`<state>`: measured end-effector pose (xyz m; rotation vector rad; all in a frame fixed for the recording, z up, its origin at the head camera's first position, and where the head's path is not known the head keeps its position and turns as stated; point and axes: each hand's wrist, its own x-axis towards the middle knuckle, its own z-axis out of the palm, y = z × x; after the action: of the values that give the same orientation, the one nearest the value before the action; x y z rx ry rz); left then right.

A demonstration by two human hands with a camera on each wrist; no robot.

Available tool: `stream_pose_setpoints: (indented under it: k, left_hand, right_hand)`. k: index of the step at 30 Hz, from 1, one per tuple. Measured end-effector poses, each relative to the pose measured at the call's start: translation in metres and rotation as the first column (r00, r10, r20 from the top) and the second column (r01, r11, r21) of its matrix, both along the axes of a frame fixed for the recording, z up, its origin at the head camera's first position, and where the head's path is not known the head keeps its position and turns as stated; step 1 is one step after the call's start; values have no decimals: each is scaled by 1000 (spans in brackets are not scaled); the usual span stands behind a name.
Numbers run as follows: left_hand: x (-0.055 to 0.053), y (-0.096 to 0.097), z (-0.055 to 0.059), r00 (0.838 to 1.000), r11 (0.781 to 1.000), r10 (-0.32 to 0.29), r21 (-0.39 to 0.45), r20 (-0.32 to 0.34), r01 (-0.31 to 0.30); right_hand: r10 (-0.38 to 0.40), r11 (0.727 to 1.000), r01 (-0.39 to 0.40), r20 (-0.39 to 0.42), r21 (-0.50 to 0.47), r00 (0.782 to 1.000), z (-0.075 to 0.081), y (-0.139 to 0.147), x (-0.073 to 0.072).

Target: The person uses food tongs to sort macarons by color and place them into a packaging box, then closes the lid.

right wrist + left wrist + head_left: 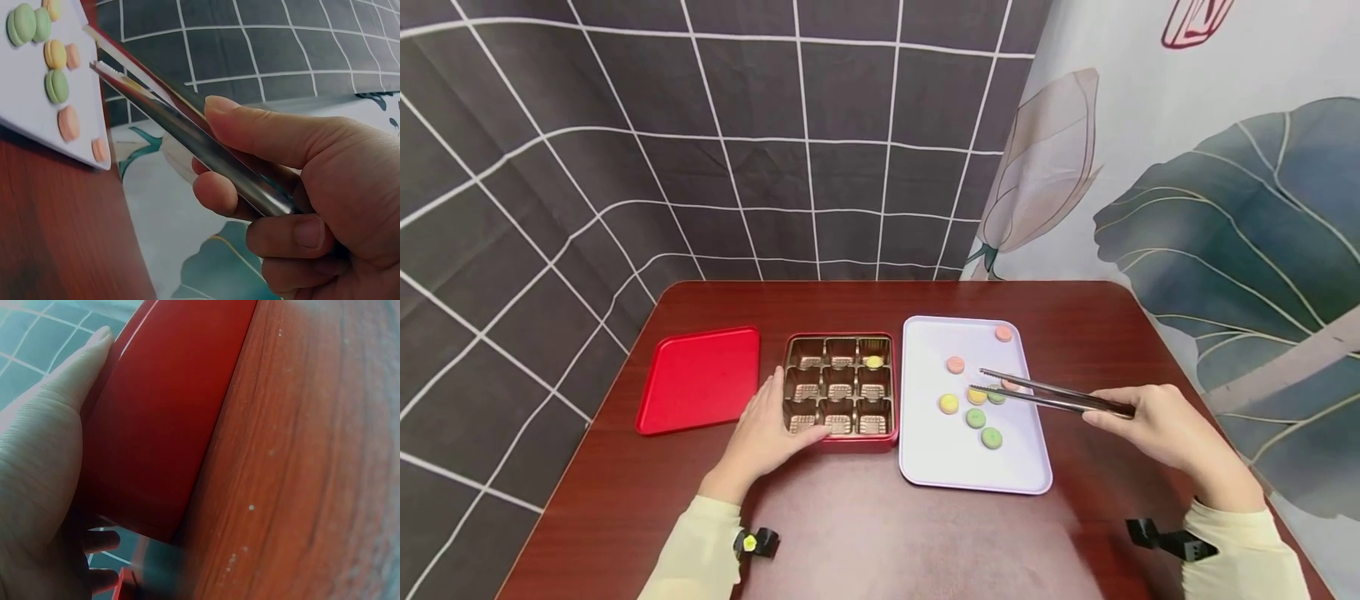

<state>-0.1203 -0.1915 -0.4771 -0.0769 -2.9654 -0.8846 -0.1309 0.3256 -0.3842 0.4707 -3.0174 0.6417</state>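
Note:
My left hand (pixel 763 429) rests against the near left corner of a red box (pixel 850 446). Its thumb lies along the front rim, and the fingers reach along the left side. Inside the box is a gold tray of square compartments (pixel 838 382); the far right compartment has a yellow macaron (pixel 873 362). With my right hand (pixel 1161 425) I grip metal tongs (pixel 1060 397) over a white tray (pixel 925 454). The tong tips stand apart with nothing visible between them, above several macarons: green (pixel 992 437), yellow (pixel 948 403) and pink (pixel 955 364).
A red lid (pixel 703 379) lies flat on the dark wooden table (pixel 842 517), left of the box. Another pink macaron (pixel 1003 333) sits in the tray's far right corner. Behind the table hangs a grey grid-patterned cloth (pixel 760 167); a flower-print cloth (pixel 1210 217) hangs at the right.

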Motion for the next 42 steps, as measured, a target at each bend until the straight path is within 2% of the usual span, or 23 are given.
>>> stream_pose_setpoints:
  k: [4, 8, 17, 42]
  left_hand:
    - [0, -1, 0, 1000, 1000, 3, -1, 1, -3]
    - [0, -1, 0, 1000, 1000, 2, 1, 1, -2]
    - [-1, -2, -1, 1000, 1000, -6, -2, -15, 6]
    - [0, -2, -3, 1000, 1000, -3, 6, -4, 3]
  right_hand:
    - [4, 1000, -4, 7, 4, 1000, 0, 5, 6]
    - [21, 1000, -21, -31, 3, 999, -1, 8, 10]
    - [54, 999, -54, -64, 1, 996, -6, 6, 10]
    - [76, 996, -77, 5, 44, 997, -6, -8, 3]
